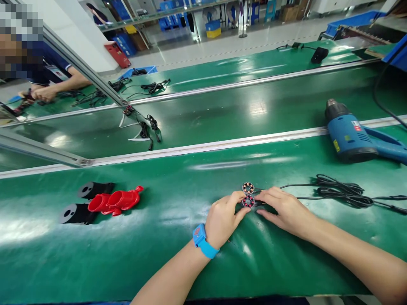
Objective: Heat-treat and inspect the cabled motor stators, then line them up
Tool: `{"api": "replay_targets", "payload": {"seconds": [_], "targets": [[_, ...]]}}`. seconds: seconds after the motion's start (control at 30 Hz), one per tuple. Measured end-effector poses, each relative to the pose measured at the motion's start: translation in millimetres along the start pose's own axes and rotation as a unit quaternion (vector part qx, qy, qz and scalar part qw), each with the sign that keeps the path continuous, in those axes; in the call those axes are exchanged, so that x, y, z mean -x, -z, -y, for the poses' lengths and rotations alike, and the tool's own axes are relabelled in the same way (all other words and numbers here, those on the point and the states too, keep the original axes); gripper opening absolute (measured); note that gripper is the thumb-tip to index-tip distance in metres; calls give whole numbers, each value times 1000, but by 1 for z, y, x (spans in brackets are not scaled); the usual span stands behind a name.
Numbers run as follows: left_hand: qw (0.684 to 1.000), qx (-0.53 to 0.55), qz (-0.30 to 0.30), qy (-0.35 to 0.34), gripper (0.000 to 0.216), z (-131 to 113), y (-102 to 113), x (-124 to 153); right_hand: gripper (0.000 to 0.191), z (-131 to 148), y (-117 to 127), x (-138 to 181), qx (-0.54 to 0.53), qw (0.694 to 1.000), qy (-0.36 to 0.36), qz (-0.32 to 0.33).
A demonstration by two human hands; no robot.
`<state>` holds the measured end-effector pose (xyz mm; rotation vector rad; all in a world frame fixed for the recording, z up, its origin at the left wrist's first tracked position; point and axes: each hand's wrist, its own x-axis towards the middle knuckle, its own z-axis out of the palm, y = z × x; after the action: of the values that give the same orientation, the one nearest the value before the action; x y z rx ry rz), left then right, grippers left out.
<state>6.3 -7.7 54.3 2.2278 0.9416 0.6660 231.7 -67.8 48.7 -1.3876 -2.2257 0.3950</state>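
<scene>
Two small round circuit boards with rings of contacts lie on the green bench, one just behind the other. My left hand, with a blue wristband, pinches the nearer board from the left. My right hand holds the same board from the right, fingers curled round it. Thin black wires run from the boards to a coiled bundle on the right.
A blue heat gun lies at the right. Red cone-shaped housings and black ones lie at the left. More cable bundles sit on the green conveyor beyond. A co-worker's arm rests at the far left.
</scene>
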Motion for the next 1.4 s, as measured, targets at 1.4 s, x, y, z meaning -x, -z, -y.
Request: {"api": "replay_targets", "payload": {"seconds": [1.4], "targets": [[988, -14, -17, -153, 19, -4, 4, -3, 21, 10, 14, 0, -206, 971, -112, 39]]}}
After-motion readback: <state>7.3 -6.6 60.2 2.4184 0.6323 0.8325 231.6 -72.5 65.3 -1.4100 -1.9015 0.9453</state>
